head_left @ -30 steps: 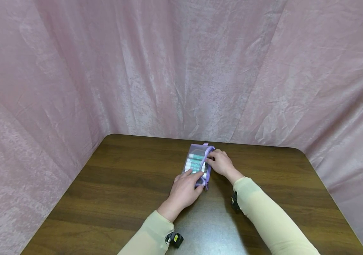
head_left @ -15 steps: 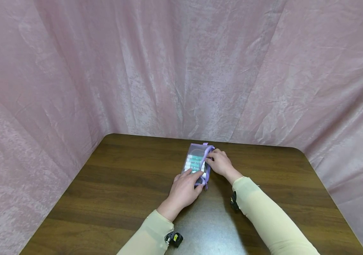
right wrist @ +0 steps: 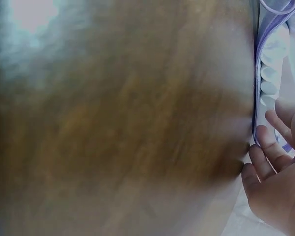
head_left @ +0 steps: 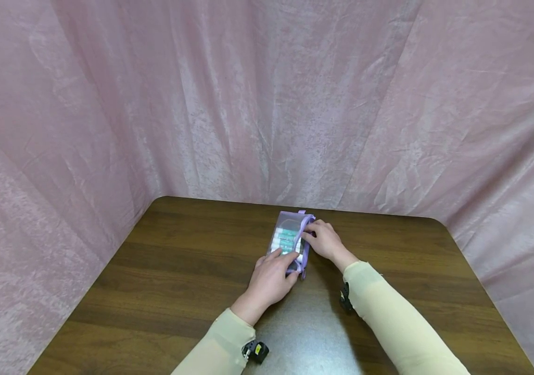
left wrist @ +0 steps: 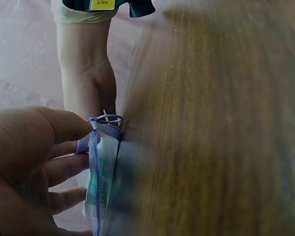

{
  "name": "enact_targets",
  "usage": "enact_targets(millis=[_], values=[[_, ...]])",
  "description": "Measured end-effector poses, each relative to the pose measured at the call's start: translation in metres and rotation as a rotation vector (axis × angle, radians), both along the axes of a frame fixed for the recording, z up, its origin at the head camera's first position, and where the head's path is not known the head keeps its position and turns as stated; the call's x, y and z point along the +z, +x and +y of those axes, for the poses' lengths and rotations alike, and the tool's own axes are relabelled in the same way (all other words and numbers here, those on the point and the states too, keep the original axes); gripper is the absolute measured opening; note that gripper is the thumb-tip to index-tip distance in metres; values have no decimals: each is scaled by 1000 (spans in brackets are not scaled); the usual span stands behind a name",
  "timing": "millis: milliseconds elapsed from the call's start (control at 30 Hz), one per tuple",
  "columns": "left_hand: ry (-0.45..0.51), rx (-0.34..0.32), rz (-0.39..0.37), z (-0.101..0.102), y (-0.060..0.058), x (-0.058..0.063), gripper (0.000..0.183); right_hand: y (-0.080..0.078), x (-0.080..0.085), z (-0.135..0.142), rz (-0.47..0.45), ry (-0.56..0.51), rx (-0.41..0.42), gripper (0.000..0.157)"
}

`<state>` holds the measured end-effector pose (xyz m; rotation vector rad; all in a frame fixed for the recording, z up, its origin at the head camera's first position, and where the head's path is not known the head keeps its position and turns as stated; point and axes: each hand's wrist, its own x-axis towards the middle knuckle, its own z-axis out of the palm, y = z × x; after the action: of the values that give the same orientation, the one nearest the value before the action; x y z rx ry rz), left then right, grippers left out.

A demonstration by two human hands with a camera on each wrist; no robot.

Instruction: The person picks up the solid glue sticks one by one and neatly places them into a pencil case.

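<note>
A clear zip pouch (head_left: 288,216) with purple trim lies near the table's far edge. Inside sit several white-and-teal tubes (head_left: 288,240), their white ends (right wrist: 268,87) lined up along the unzipped side. My left hand (head_left: 269,279) holds down the pouch's near end, fingers over its top face and thumb at the zip corner (left wrist: 93,120). At the far part of the opening, my right hand (head_left: 325,239) reaches in with loosely bent fingers. In the right wrist view its fingertips (right wrist: 270,120) are beside the tube ends, spread apart.
The brown wooden table (head_left: 178,271) extends around the pouch, with a pink curtain (head_left: 267,104) hanging behind its far edge. A black wrist camera (head_left: 256,352) is strapped to the left sleeve, and another (head_left: 345,297) to the right one.
The tube nearest the pouch's far end has shifted slightly toward the others, closing a small gap. Both hands stay nearly where they were.
</note>
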<state>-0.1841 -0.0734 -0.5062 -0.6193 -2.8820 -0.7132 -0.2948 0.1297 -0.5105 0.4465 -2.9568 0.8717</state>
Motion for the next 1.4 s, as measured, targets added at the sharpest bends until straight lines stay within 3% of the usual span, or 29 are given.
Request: enact_targets(millis=[400,1100,1400], values=[[2,-9,0,-1,0,0,46,11,-1,14,54,-14,9,35],[17,-33,12,-1,3,-3,44,44,9,38,80,-31,3,36],[-5,-1,-24,0,4,-2,62,59,13,48,83,-35,8,37]])
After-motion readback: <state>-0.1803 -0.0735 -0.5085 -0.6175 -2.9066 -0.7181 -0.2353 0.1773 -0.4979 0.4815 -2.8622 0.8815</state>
